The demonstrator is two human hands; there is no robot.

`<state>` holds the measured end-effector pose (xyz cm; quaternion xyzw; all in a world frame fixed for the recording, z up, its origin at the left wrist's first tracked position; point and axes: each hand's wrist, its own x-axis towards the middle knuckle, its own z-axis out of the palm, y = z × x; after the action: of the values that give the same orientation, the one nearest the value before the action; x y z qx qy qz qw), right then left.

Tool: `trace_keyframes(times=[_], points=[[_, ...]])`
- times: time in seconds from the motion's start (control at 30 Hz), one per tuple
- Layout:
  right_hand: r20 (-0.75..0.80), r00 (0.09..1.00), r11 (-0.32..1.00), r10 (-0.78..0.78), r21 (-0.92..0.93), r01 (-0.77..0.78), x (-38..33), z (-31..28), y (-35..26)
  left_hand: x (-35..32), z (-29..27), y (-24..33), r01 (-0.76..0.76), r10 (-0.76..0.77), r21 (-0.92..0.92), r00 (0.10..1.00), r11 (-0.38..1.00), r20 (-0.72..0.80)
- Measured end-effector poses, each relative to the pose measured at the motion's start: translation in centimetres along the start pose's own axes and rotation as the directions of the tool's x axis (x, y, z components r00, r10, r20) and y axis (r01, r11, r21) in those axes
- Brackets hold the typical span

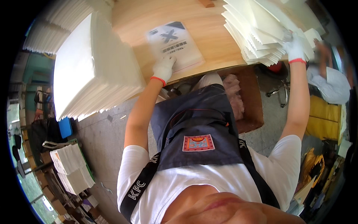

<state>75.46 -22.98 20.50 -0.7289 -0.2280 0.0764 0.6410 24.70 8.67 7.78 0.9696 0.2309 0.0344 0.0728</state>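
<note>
My left hand [164, 67], in a white glove with a red cuff, rests on the near edge of a clear plastic bag [175, 44] with dark printing, lying flat on the wooden table [212, 33]. My right hand [296, 46], gloved the same way, reaches out to the right. It grips sheets in a fanned stack of cream paper sheets [261, 30] on the table's right end. I wear a dark apron [194, 127] over a white shirt.
A tall pile of white sheets [89, 67] stands at the table's left end, with more stacks [71, 164] on the floor at lower left. Another person [330, 82] works at the far right. A chair base [279, 93] stands under the table.
</note>
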Motion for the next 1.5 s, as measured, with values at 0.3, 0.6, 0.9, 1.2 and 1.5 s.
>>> trace_keyframes(times=[0.3,0.6,0.9,1.2,1.5], points=[[0.462,0.846,0.826,0.268,0.341,-0.448,-21.8,12.5,-8.9,-3.2,0.3,-0.6,0.129,-0.135,-0.118,0.990,0.985,-0.041],[0.771,0.430,0.479,0.470,0.186,-0.858,-30.8,13.3,3.6,-1.9,-0.1,-1.6,0.133,-0.133,-0.162,0.991,0.978,0.014],[0.731,0.475,0.332,0.489,0.347,-0.877,-31.9,15.4,3.3,-1.2,1.9,-2.8,0.111,-0.112,-0.016,0.990,0.994,-0.090],[0.671,0.502,0.077,0.545,0.556,-0.828,-34.7,18.1,6.4,-1.6,-2.0,-1.9,0.226,-0.295,-0.434,0.950,0.872,-0.099],[0.568,0.640,0.260,0.517,0.608,-0.750,-35.9,20.9,3.6,-2.1,-2.6,-1.5,0.090,-0.222,-0.571,0.961,0.816,-0.166]])
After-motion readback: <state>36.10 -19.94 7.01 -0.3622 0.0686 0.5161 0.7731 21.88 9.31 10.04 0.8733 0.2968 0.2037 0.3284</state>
